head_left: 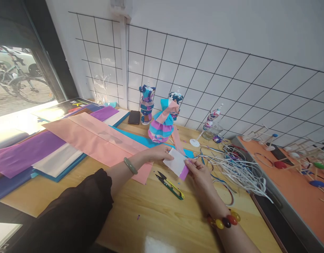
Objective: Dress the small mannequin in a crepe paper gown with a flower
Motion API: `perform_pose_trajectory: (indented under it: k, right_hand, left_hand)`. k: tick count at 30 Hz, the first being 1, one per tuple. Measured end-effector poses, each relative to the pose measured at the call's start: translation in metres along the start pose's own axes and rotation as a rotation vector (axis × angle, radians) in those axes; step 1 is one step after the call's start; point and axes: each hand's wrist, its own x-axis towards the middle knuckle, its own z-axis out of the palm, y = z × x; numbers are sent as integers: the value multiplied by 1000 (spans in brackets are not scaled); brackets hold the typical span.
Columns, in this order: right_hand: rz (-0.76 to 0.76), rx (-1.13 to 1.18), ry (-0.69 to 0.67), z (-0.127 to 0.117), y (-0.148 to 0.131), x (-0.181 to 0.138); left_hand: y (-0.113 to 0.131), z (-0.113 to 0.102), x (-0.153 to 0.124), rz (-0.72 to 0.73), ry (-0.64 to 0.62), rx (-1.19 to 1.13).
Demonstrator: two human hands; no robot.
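Observation:
Between my hands is a small piece of white paper (175, 162) with a purple strip (184, 173) along its right edge. My left hand (159, 153) pinches the paper's left side, thumb on top. The fingers of my right hand (200, 173) are closed on the right edge, where the purple strip is. Just below the paper, a pair of yellow and green thread snips (171, 186) lies on the wooden table. Behind my hands stands a small dress form in a ruffled pink, blue and purple paper dress (162, 126).
Long sheets of pink paper (98, 138), purple paper (30, 151) and other colours cover the left side. Two more dressed forms, a phone (134, 117) and a glass jar (213, 131) stand towards the wall grid. A tangle of cords (238, 168) lies right, beside an orange-topped table (290, 179).

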Motion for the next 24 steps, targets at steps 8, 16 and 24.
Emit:
perform_pose_trajectory:
  k: [8, 16, 24]
  right_hand:
    - [-19, 17, 4, -7, 4, 3]
    - [7, 24, -67, 3, -3, -1]
    - [-3, 59, -1, -3, 2, 4]
  left_hand:
    - [-10, -5, 3, -61, -91, -151]
    - [-14, -8, 6, -11, -77, -200]
    - [-14, -13, 5, -24, -93, -129]
